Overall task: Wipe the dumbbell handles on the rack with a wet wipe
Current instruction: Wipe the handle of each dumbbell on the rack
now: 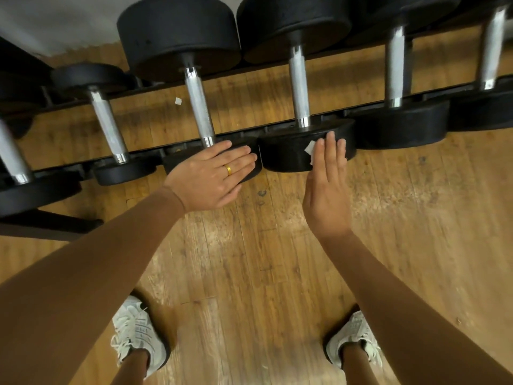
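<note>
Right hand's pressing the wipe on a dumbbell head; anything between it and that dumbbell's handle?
Nothing visible. The handle stands bare above the head where the right hand presses the wipe; the left hand rests on the neighbouring dumbbell.

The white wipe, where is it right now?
In the head view the wipe sits right of centre, pressed by the right hand against a black dumbbell head, just right of the left hand.

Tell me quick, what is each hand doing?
Left hand: open, flat on a dumbbell head.
Right hand: open, straight fingers pressing the wipe against the next dumbbell head.
</note>
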`<state>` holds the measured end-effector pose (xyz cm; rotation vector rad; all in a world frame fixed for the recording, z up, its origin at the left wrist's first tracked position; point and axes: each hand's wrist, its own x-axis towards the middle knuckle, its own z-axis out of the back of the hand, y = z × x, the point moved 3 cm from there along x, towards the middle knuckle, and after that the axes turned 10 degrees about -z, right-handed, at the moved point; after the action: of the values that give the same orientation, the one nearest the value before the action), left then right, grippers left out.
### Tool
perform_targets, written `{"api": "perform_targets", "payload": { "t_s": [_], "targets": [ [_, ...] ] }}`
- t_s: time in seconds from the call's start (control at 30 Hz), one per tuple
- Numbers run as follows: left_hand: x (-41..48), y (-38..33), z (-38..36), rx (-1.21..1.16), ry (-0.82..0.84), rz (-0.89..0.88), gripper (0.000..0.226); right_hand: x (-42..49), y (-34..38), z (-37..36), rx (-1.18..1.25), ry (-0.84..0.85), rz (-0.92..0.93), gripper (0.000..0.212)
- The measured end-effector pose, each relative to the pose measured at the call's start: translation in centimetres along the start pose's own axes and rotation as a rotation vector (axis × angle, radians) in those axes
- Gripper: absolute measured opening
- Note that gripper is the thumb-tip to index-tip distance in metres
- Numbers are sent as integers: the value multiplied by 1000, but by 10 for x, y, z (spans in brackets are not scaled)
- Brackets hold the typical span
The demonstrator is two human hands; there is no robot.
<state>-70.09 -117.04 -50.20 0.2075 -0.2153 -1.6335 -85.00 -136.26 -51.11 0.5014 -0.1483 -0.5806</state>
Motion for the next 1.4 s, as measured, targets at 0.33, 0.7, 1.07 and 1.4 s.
{"api": "perform_targets", "payload": {
  "t_s": [0.33, 0.7, 1.07, 1.4],
  "targets": [
    [4, -4, 1, -12, -29, 0, 51, 17, -12, 37, 10, -133, 59, 50],
    [3, 4, 12, -135, 73, -69, 58, 53, 47, 61, 166, -262, 7, 31],
    [-122, 123, 37, -178, 122, 545, 59, 116, 140, 28, 537, -133, -268, 30],
    [-149, 167, -31, -199, 379, 835, 98, 189, 187, 1, 219, -124, -394, 31]
  ]
}}
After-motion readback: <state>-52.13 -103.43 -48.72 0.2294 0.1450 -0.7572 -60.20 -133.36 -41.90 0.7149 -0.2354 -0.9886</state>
